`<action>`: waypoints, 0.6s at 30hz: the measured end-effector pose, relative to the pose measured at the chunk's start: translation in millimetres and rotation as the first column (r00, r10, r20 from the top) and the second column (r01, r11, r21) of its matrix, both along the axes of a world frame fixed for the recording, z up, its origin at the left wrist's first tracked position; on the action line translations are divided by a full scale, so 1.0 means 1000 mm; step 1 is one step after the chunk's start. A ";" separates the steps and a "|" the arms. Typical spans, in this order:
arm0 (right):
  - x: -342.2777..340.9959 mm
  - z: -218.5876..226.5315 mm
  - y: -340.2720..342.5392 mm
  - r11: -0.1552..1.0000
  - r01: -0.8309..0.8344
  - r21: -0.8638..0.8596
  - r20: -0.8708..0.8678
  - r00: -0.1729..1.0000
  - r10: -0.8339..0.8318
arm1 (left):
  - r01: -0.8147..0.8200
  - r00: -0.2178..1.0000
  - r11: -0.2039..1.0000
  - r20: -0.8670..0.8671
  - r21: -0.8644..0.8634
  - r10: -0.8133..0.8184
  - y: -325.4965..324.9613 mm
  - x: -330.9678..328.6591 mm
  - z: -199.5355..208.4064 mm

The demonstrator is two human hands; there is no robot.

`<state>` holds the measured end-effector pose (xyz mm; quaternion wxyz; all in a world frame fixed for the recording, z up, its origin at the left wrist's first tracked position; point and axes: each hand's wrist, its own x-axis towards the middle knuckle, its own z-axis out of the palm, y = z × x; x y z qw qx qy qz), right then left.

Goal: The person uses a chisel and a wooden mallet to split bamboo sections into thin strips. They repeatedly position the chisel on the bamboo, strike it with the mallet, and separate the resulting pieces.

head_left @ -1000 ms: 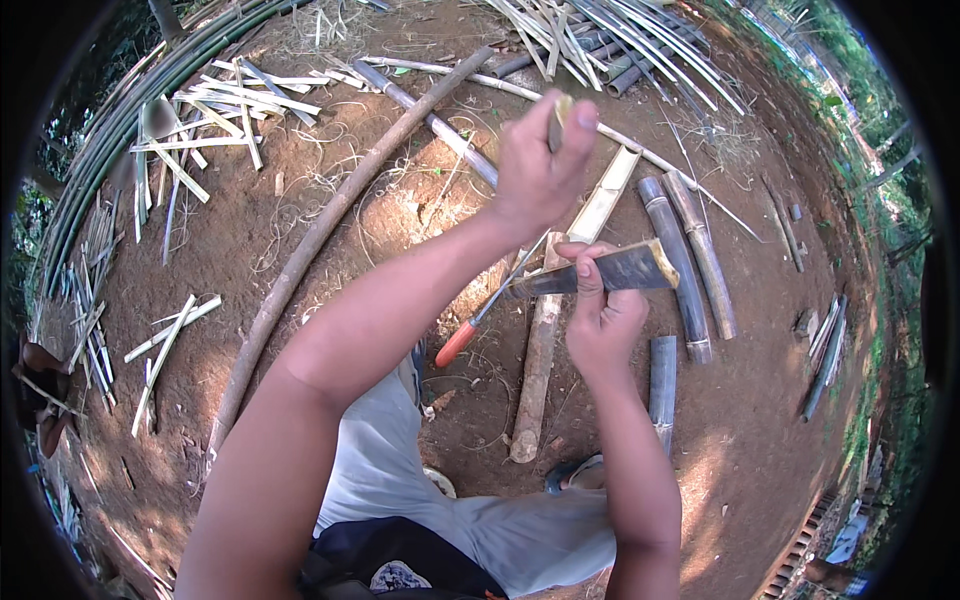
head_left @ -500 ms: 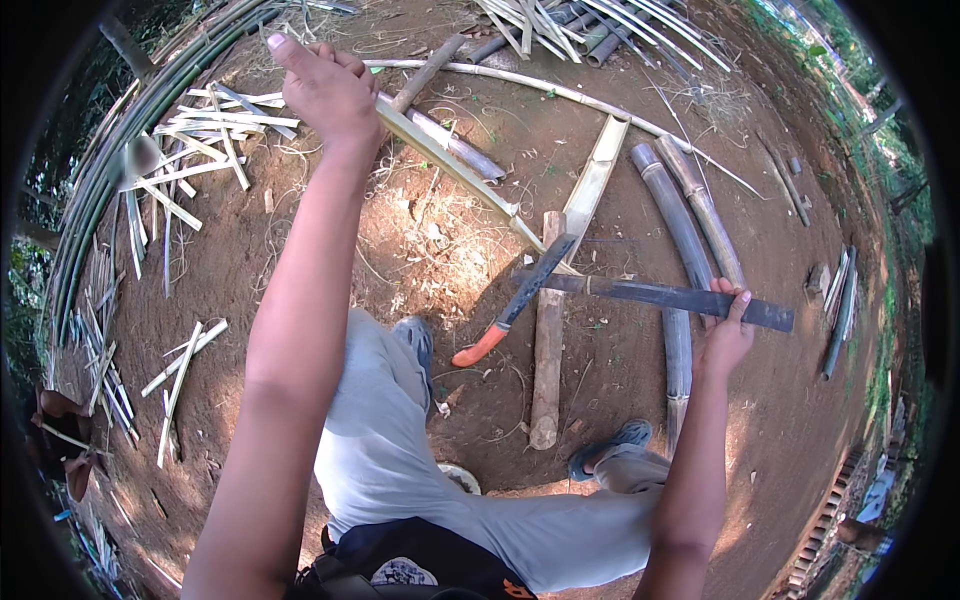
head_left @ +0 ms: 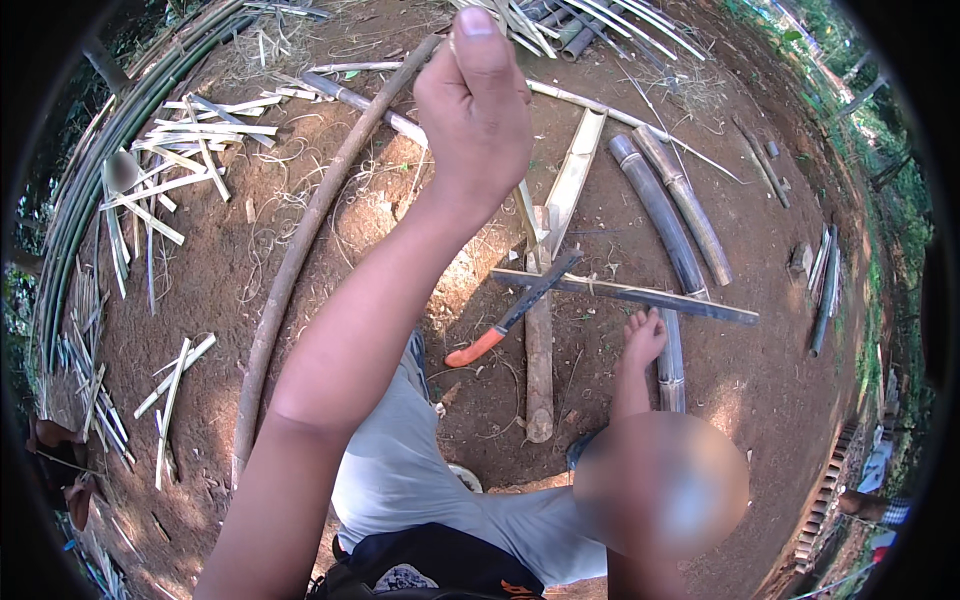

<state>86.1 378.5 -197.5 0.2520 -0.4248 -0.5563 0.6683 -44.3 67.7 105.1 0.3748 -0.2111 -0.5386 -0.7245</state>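
Note:
My left hand (head_left: 477,130) is raised at the upper middle, thumb up, its fingers closed round a split bamboo strip (head_left: 524,212) that runs down behind the wrist; most of the strip is hidden. My right hand (head_left: 643,338) is just below a dark split bamboo length (head_left: 670,301), fingers loosely bent and apart, with nothing visible in them. A machete with an orange handle (head_left: 477,347) lies across this dark length and a short log (head_left: 539,375). Another pale bamboo half (head_left: 577,165) slopes down to the log's far end.
Dark bamboo poles (head_left: 660,215) lie to the right. A long brown pole (head_left: 300,250) curves along the left, beyond which are piled pale strips (head_left: 205,145) and green bamboo (head_left: 100,210). My trousered legs are at the near side. A blurred round patch covers part of my right forearm.
My left hand has moved right with the bamboo strip, swinging it more upright. My right hand has let go of the dark bamboo length and moved left below it.

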 end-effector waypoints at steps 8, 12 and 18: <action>0.102 -0.147 -0.224 0.692 -0.720 -0.052 0.658 0.497 0.566 | 0.002 0.991 0.972 0.130 -0.234 0.029 -0.006 0.009 -0.010; 0.079 -0.143 -0.271 0.852 -0.507 -0.129 0.683 0.577 0.447 | 0.044 0.962 0.975 0.272 -0.220 0.018 -0.010 0.017 -0.007; 0.060 -0.174 -0.226 0.893 -0.366 -0.260 0.398 0.803 0.445 | 0.150 0.931 0.975 0.356 -0.167 -0.082 -0.005 0.019 0.002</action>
